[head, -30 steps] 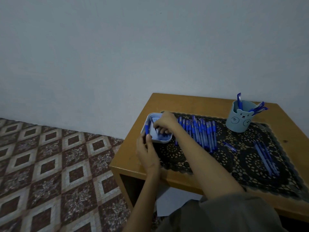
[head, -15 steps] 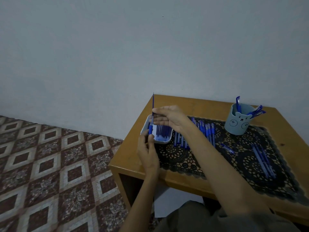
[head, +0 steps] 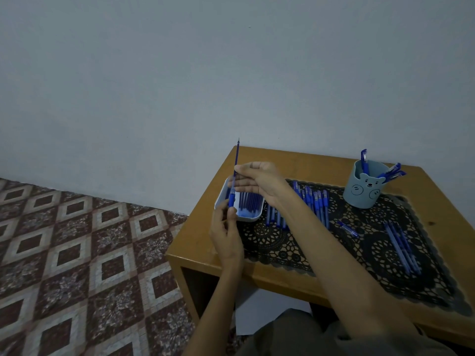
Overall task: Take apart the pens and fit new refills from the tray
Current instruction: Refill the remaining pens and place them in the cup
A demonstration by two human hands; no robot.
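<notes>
— Fingertips first: left hand (head: 227,235)?
— Thumb and forefinger pinch the pen barrel (head: 232,200) at its blue grip section. Barrel upright, just over the tray's near-left corner. Other fingers curled beside it.
— Right hand (head: 259,179)?
— Thumb and forefinger pinch a thin blue refill (head: 236,158) around mid-length. Other fingers lie fairly straight and close together below the pinch. Refill near upright, pale tip up, lower end meeting the barrel's clear top. How far in, can't tell.
— Tray?
— Pale plastic tray (head: 220,195), rounded corners, shallow wall, on the table's left side at the mat's far-left corner. Holds spare refills (head: 248,201), thin blue rods side by side.
— Right of that?
— Row of pens (head: 314,201), blue, lying parallel on the lace mat (head: 272,244). Mat is black openwork, round motifs, scalloped edge. Right forearm crosses part of the row. Wooden table (head: 257,156), orange-brown, smooth, rounded edge.
— Further right?
— One short blue pen part (head: 348,228) alone on the mat. Then a loose bunch of long blue sticks (head: 401,246), pens or refills, can't tell. Behind them a light blue cup (head: 365,191), bear face, small ears, upright at the mat's far edge. It holds standing pens (head: 392,172), blue, poking above the rim, most leaning right, one straighter at the left.
</notes>
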